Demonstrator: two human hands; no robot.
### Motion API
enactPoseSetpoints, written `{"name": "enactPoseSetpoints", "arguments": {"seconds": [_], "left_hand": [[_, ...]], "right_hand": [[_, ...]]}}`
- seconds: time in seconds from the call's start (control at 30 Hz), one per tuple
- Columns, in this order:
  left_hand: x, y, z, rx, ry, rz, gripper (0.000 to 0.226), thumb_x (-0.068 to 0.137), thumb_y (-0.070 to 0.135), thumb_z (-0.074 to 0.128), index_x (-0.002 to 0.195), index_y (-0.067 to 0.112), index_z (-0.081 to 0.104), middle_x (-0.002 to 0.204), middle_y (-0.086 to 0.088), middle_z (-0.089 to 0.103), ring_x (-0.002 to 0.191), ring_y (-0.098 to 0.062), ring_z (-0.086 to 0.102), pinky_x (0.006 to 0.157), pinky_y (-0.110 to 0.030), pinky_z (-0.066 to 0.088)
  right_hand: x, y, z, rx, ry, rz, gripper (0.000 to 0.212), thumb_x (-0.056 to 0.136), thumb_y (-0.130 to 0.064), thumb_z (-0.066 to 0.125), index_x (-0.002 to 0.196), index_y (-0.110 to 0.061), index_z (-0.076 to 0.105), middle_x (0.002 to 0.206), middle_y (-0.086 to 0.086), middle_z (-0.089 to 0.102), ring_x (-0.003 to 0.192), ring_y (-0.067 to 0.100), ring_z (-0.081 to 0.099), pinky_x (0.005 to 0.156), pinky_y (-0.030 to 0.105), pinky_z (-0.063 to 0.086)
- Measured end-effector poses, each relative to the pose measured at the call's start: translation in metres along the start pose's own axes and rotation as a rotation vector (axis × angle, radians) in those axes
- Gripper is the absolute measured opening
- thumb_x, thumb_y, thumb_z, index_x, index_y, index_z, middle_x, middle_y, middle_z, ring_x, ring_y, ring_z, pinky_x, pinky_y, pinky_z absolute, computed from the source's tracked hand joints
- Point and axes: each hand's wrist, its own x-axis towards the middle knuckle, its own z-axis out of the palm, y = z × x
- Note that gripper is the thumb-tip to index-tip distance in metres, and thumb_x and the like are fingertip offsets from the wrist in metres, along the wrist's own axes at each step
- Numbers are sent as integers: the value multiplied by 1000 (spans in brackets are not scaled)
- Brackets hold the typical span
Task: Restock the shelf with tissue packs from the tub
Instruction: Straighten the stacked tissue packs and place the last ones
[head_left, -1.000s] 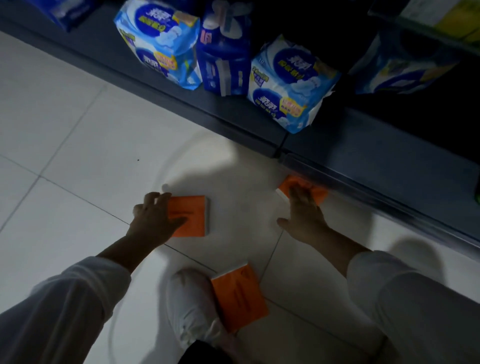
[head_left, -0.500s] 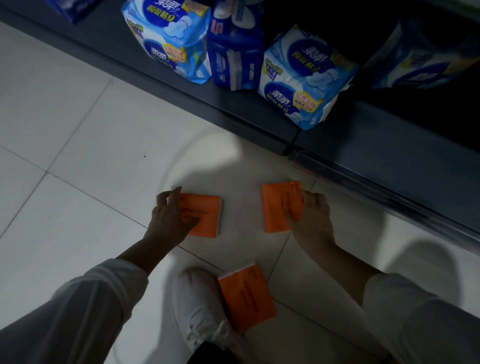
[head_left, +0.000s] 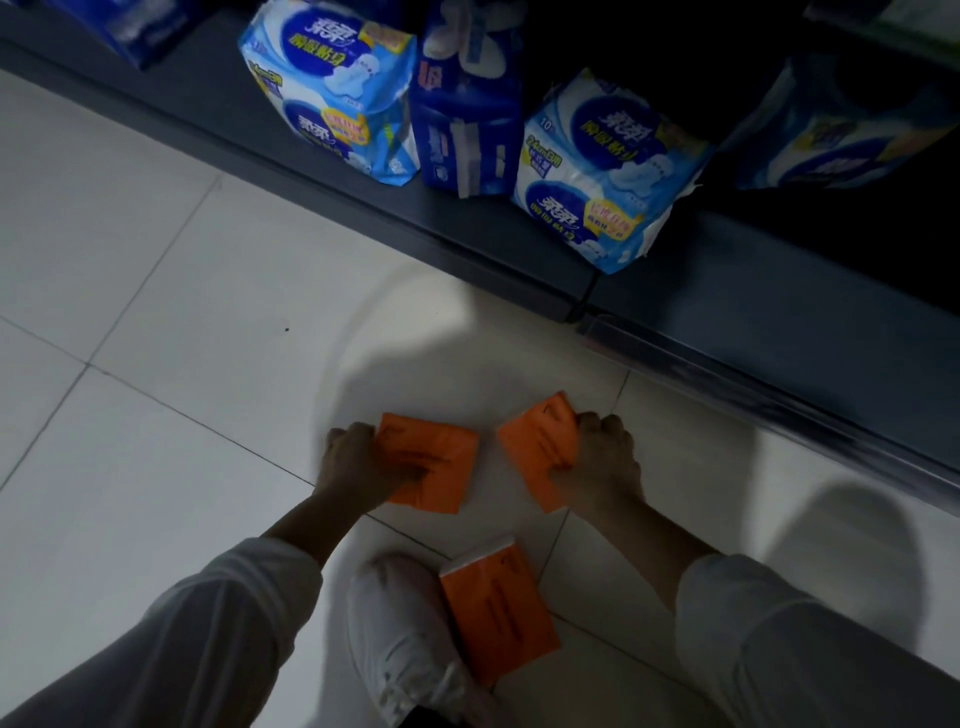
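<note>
The person was crouched low over the pale tiled floor (head_left: 156, 291), both arms reaching down in front of the dark bottom shelf (head_left: 779, 322). Three orange tissue packs lay scattered there, and no tub was anywhere in sight, so these looked like strays to be gathered before going up.

The left hand (head_left: 358, 467) had its fingers (head_left: 410, 470) closed over the near edge of the left orange pack (head_left: 436, 467), thumb side tucked under, pressing it against the tile as if to get a purchase on something flat and slippery. The right hand (head_left: 602, 457) was clamped on the right orange pack (head_left: 540, 447), which sat tilted, one corner lifted towards the shelf; I judged that one already coming off the floor.

A third orange pack (head_left: 498, 618) lay untouched just beside the white shoe (head_left: 405, 639), nearer the body and apart from both hands. It would need a second reach.

On the shelf stood blue-and-white packs (head_left: 602, 171), leaning forward near the lip, with bare dark shelf to their right. That gap seemed the natural place for the orange ones, and taking one in each hand would save a trip.
</note>
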Motion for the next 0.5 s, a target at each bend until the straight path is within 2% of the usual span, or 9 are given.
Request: {"name": "enactPoseSetpoints", "arguments": {"seconds": [0.13, 0.23, 0.3, 0.4, 0.5], "left_hand": [[-9, 5, -7, -171, -30, 98, 52, 69, 17, 79, 112, 11, 50, 112, -13, 55, 99, -27, 55, 74, -35, 50], [-21, 13, -20, -253, -118, 157, 46, 72, 6, 73, 108, 17, 45, 106, -10, 59, 95, -26, 58, 69, -32, 50], [-35, 23, -34, -275, -135, 211, 50, 66, 13, 72, 108, 18, 46, 99, -7, 59, 91, -24, 58, 62, -27, 45], [-58, 39, -61, -279, -157, 301, 57, 50, 25, 65, 104, 10, 53, 92, -5, 61, 87, -22, 59, 65, -26, 47], [-88, 58, -90, -261, -249, 356, 49, 53, 23, 66, 98, 6, 58, 83, -9, 61, 75, -19, 58, 62, -26, 46]], "right_hand": [[-17, 6, -4, 180, -61, -40, 43, 87, -12, 52, 128, -10, 39, 121, 16, 47, 106, 32, 53, 83, 35, 47], [-31, 9, -20, 253, -106, -71, 44, 90, -18, 50, 132, -15, 39, 119, 15, 52, 104, 29, 55, 85, 34, 47], [-41, 11, -36, 267, -122, -98, 45, 90, -23, 52, 132, -18, 40, 120, 13, 54, 106, 27, 55, 89, 36, 47], [-63, 15, -69, 283, -141, -140, 46, 91, -28, 54, 134, -20, 39, 122, 9, 56, 106, 22, 55, 88, 29, 46], [-92, 18, -103, 318, -107, -180, 50, 89, -30, 58, 134, -20, 39, 123, 3, 57, 103, 15, 55, 83, 23, 44]]}}
